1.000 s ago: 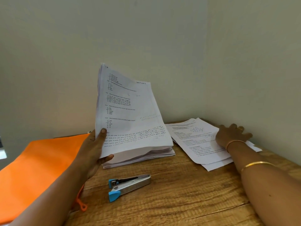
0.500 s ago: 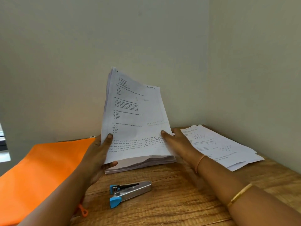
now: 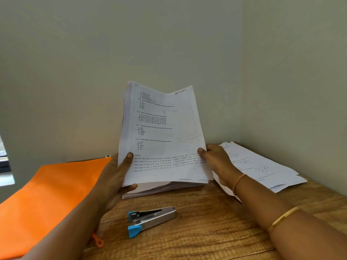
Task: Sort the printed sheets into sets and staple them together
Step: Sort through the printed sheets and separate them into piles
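Observation:
A bundle of printed sheets [image 3: 161, 132] stands tilted up off the thick paper stack [image 3: 161, 187] lying on the wooden table [image 3: 206, 231]. My left hand [image 3: 116, 177] grips the bundle's lower left edge, thumb on the front page. At the lower right edge my right hand [image 3: 216, 160] holds the same bundle, thumb on the page. A silver stapler with blue ends [image 3: 150, 219] lies on the table in front of the stack, touched by neither hand. A fanned set of printed sheets [image 3: 262, 166] lies at the right by the wall.
An orange fabric bag [image 3: 48, 196] covers the table's left side, its orange zip pull [image 3: 98, 242] hanging near my left forearm. Walls meet in a corner close behind the papers. A window edge shows at far left.
My right hand left the fanned sheets at the right and came across to take the raised bundle's lower right edge. The left hand kept its hold; the bundle shifted slightly rightward in view.

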Available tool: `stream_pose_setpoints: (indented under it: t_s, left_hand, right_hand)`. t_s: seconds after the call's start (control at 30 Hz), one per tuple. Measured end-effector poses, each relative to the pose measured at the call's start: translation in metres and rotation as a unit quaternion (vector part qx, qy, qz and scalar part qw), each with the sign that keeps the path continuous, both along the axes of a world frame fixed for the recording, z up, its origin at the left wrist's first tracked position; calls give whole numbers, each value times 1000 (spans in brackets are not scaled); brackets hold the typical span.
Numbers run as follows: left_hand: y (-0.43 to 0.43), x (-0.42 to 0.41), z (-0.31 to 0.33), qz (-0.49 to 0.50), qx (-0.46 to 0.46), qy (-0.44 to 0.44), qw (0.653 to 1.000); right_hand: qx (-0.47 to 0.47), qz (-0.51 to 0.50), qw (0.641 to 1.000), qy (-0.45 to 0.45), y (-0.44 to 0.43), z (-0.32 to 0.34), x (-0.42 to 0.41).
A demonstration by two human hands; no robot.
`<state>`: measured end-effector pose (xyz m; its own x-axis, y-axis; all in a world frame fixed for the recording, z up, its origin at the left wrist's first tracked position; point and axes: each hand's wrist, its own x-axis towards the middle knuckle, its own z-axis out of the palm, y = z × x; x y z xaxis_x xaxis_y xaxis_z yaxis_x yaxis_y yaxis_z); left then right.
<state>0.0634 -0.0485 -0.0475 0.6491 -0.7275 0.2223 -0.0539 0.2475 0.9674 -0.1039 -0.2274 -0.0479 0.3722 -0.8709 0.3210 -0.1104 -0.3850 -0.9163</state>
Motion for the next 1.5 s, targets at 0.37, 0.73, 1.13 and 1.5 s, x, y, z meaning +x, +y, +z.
stream_pose_setpoints:
  t_s: [0.37,0.73,1.13,1.5]
  left_hand:
    - [0,2,0,5,-10,22,1000]
    - [-1,3,-1,13,-6,22,1000]
    - [-3,7,-1,30,1,26,999]
    - [-4,9,-3,26,4,19,999]
  right_hand:
    - [-28,-64,997,30,-14,-3,-13]
    - [-103,-169,959,201,-51,12,-55]
    - [-30,-277,832,480,-92,-8,-101]
    - [-155,-247,816,500,-77,-2,-77]
